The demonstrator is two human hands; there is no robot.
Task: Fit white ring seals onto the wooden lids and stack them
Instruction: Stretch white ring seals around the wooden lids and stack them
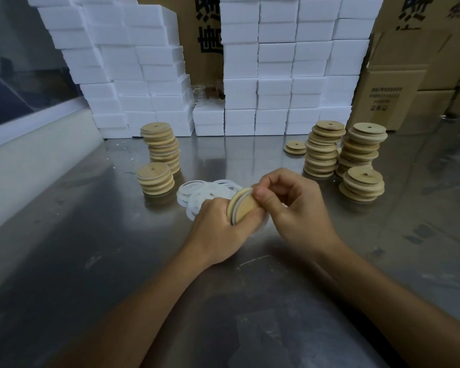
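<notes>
Two bare forearms reach in from the near edge over the steel surface (64, 248). Going from the left: a short stack of sealed lids (155, 178) stands on the surface, with a taller stack (162, 147) just behind it. Next comes a loose heap of white ring seals (205, 193), lying flat and overlapping one another. Just nearer than the heap, the left hand (218, 229) has its grip curled round a wooden lid (243, 205), holding it on edge and tilted above the surface. A white ring seal (246, 192) runs along the lid's upper rim. The right hand (295, 205) has its grip pinched together on that seal at the top of the lid, thumb pressed against the wood. Further right lies a single lid (294, 147), then three stacks of bare lids (343, 155) standing close together. Behind everything rise walls of white foam blocks (276, 75) and cardboard cartons (398, 88).
</notes>
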